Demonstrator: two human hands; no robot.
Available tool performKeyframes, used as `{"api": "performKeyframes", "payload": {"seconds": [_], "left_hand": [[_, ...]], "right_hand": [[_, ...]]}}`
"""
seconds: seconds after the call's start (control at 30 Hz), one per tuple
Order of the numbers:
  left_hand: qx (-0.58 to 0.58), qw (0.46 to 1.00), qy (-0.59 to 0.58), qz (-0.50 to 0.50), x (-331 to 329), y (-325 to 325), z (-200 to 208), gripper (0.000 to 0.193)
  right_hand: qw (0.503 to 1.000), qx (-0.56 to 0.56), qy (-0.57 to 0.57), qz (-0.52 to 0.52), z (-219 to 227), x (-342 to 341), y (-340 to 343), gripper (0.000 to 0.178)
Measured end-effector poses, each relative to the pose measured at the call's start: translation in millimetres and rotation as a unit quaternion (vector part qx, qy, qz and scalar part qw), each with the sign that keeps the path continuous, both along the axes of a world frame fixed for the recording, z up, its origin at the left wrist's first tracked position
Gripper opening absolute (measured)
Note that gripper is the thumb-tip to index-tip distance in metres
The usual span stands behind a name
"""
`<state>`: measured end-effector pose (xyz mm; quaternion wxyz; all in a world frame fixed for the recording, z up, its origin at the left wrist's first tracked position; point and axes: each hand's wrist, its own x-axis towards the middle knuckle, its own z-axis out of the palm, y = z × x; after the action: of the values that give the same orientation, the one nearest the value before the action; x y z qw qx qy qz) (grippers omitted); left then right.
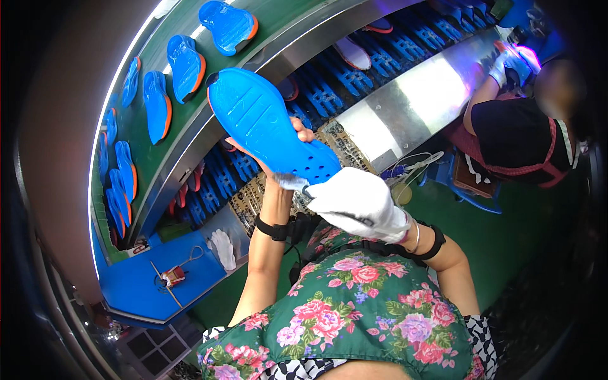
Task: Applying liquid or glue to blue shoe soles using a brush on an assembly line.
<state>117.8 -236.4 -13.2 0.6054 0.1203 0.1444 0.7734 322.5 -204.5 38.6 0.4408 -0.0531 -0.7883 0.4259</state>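
A large blue shoe sole (250,114) with holes near its heel and an orange edge is held up in front of me, its broad end toward the upper left. My bare left hand (297,130) grips it from below, thumb at one side and fingertips curling over the other. My right hand (354,199), in a white glove, is closed at the heel end. From its fingers sticks a small brush with pale bristles (291,182), lying along the sole's near edge by my left wrist. The gloved fingers partly hide the brush's handle and the heel.
Several blue soles with orange edges (157,107) lie on a green conveyor belt (209,69) at the left. Behind a metal rail runs a rack of blue holders (386,63). A blue side table (145,285) carries a white glove (223,249). At right, a seated co-worker (513,133) handles a sole.
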Motion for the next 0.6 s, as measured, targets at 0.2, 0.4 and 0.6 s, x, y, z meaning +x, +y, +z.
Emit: {"api": "performKeyframes", "payload": {"seconds": [0.2, 0.4, 0.6], "left_hand": [[-0.007, 0.999, 0.035, 0.021, -5.9, 4.4, -1.3, 0.11], [0.012, 0.992, -0.024, -0.12, -17.0, 9.1, 1.9, 0.124], [-0.019, 0.975, 0.037, -0.219, -18.3, 14.6, 4.0, 0.124]], "right_hand": [[0.999, -0.005, -0.006, -0.031, -5.2, 9.2, 6.9, 0.024], [0.997, -0.044, -0.015, 0.056, -5.4, 18.8, -6.7, 0.025], [0.997, 0.069, -0.033, 0.013, -17.5, 27.9, -6.8, 0.026]]}}
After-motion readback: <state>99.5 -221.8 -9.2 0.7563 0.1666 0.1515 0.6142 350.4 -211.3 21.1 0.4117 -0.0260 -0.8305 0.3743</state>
